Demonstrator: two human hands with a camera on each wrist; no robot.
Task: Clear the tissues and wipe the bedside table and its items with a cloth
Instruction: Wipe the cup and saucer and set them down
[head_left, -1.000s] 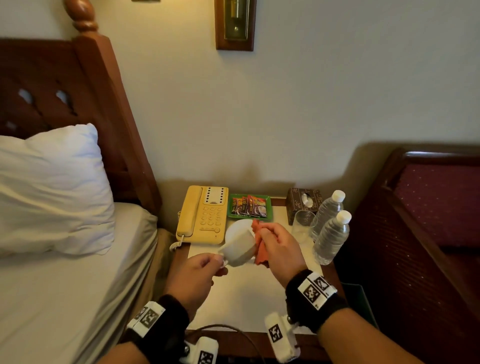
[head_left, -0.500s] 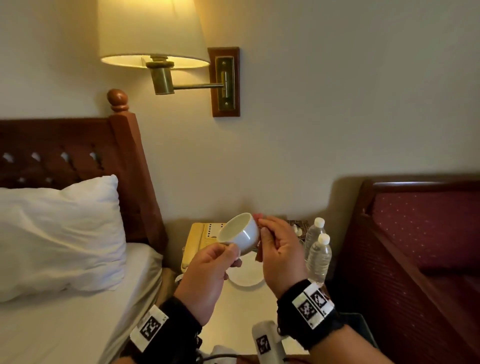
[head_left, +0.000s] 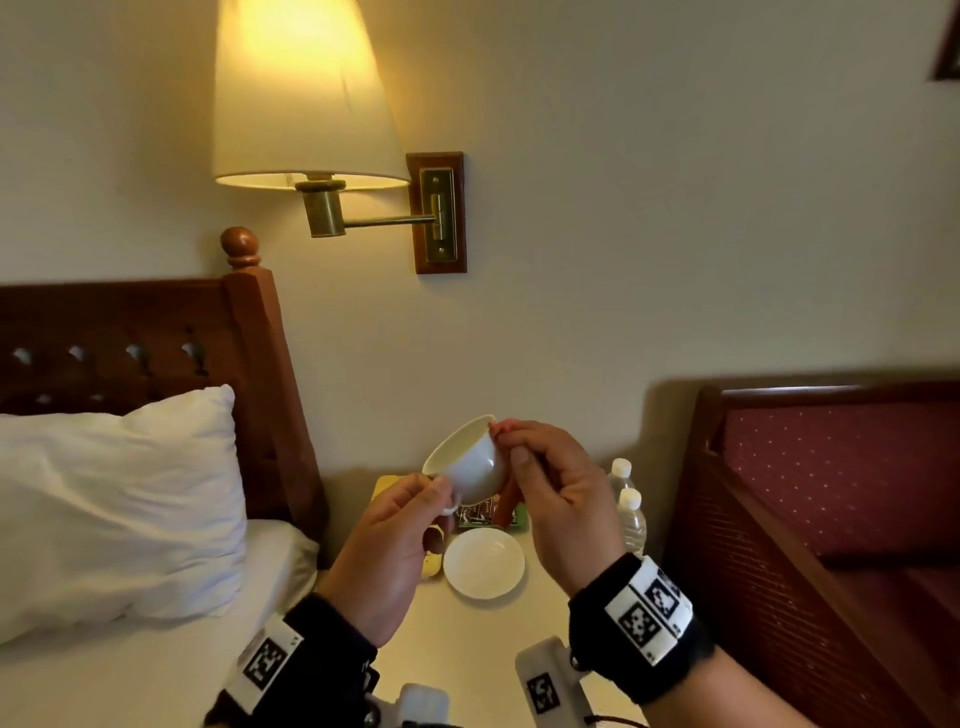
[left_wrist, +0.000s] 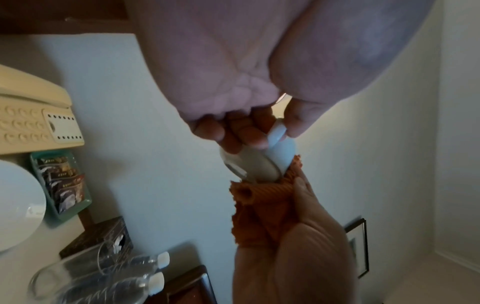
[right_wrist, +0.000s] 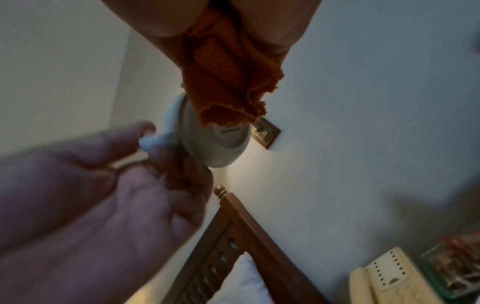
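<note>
A white teacup (head_left: 470, 465) is held up in the air above the bedside table (head_left: 488, 639), tilted with its mouth to the upper left. My left hand (head_left: 410, 519) pinches the cup's handle (left_wrist: 276, 133). My right hand (head_left: 550, 483) grips an orange cloth (left_wrist: 259, 205) and presses it against the cup's rim and outer side. In the right wrist view the orange cloth (right_wrist: 223, 82) drapes over the cup's base (right_wrist: 215, 139). The cup's white saucer (head_left: 484, 562) lies on the table below.
A cream telephone (left_wrist: 28, 115), a green tray of sachets (left_wrist: 62, 183), a dark tissue box (left_wrist: 101, 236), a drinking glass (left_wrist: 78, 275) and two water bottles (head_left: 628, 509) stand along the table's back. A lit wall lamp (head_left: 306, 104) hangs above. The bed is left, a red chair (head_left: 831, 493) right.
Both hands have lifted the cup off its saucer and up to chest height. The head view has tilted upward, so the lamp now shows. The cloth stays on the cup.
</note>
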